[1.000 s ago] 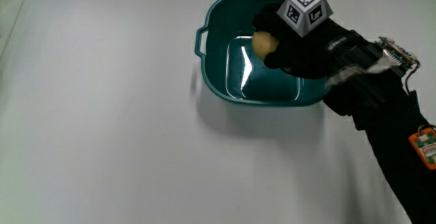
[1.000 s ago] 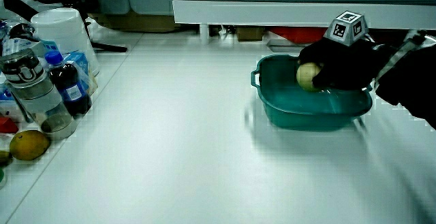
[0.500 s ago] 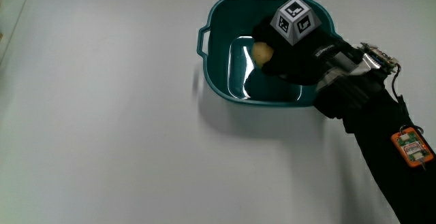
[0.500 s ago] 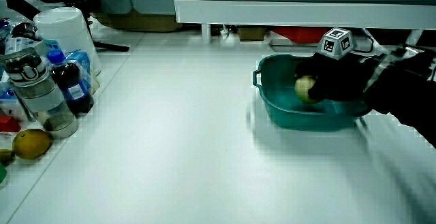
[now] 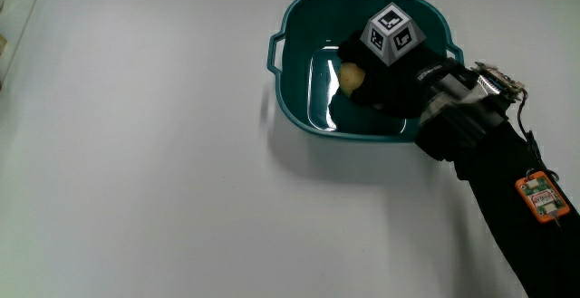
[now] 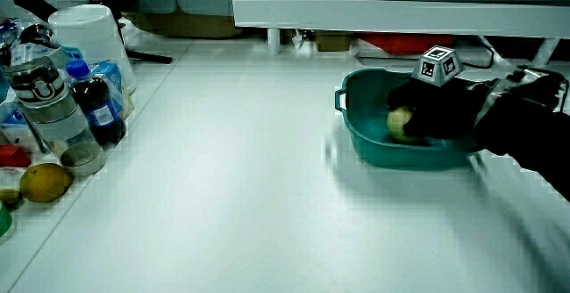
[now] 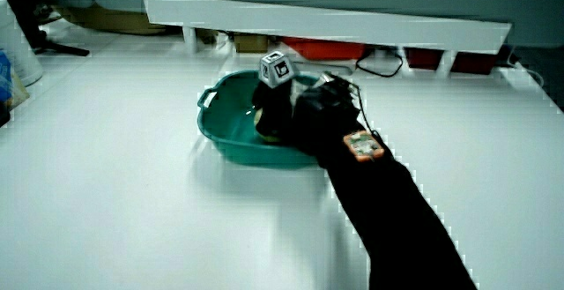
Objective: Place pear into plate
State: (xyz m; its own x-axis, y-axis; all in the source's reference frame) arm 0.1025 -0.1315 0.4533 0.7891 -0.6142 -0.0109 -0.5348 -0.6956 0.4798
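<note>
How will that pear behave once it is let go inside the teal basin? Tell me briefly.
The pear looks rounded and smooth, so it will probably roll a little once released. The teal basin has a glossy floor and raised walls, which should let it slide yet keep it inside. The hand wraps it easily, so it is likely light and firm.

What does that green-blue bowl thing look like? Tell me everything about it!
The teal basin is a deep dish with rounded corners, looking like smooth, shiny plastic. It has a small loop handle on its rim. It stands upright on the white table. Its floor shines with glare. The hand reaches down inside it, holding a yellowish pear low over the floor. A side view shows its tall walls.
</note>
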